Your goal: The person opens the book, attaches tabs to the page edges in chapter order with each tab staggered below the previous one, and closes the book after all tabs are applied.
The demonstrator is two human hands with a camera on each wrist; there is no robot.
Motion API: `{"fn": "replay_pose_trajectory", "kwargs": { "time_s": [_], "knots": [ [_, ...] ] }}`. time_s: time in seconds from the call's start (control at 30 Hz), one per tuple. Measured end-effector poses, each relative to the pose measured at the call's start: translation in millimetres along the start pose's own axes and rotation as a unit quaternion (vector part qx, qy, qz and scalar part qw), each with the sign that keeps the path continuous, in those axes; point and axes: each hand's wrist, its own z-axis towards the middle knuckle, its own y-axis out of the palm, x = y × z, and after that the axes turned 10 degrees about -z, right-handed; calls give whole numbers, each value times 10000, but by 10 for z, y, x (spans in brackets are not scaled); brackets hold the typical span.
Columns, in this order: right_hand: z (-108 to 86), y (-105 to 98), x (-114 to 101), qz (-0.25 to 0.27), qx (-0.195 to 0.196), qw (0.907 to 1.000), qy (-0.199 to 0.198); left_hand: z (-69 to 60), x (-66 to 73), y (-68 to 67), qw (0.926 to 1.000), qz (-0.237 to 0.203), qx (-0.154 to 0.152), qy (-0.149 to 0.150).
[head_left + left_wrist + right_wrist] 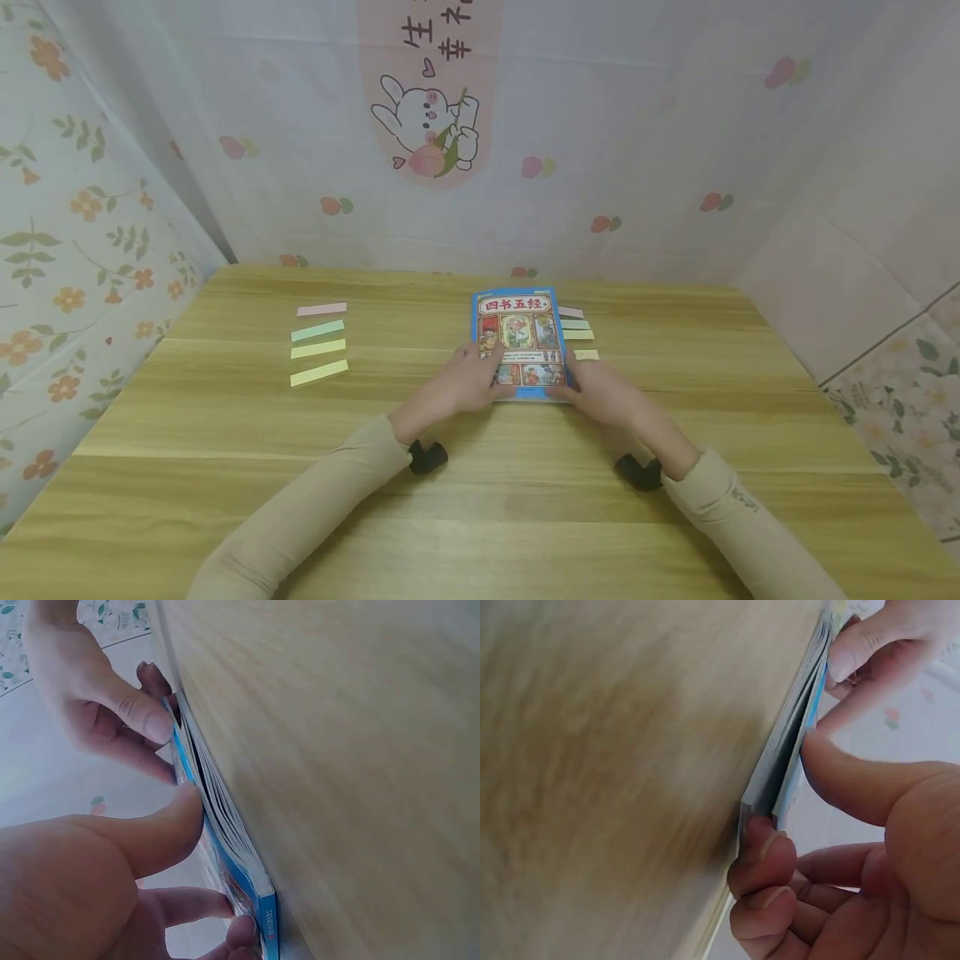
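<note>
A blue paperback book [517,325] with Chinese characters and small pictures on its cover lies on the wooden table, spine to the left. My left hand [468,379] rests on the cover's left part; its thumb [176,829] touches the cover at the near edge and its fingertips [241,930] lie by the spine. At the right edge, my right hand [603,390] holds the front cover, thumb on top. One of its fingertips [769,851] is in the gap between the raised cover and the pages [784,727].
Pink, green and yellow paper strips [318,348] lie spaced in a column at the table's left. More strips [576,325] show just right of the book, partly hidden by it and the right hand. A printed curtain [637,150] hangs behind the table [465,517].
</note>
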Motion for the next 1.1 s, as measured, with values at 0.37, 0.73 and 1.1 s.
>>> {"fn": "replay_pose_trajectory", "kwargs": {
  "time_s": [0.37, 0.73, 1.1],
  "knots": [
    [-26, 41, 27, -123, -13, 9991, -412, -29, 27, -1, 9995, 214, 128, -191],
    [54, 52, 67, -264, 116, 9958, -866, -20, -8, -21, 9987, 432, 162, -223],
    [188, 47, -34, -214, -21, 9967, -779, -39, -117, -112, 9983, 377, 173, -414]
  ]
}}
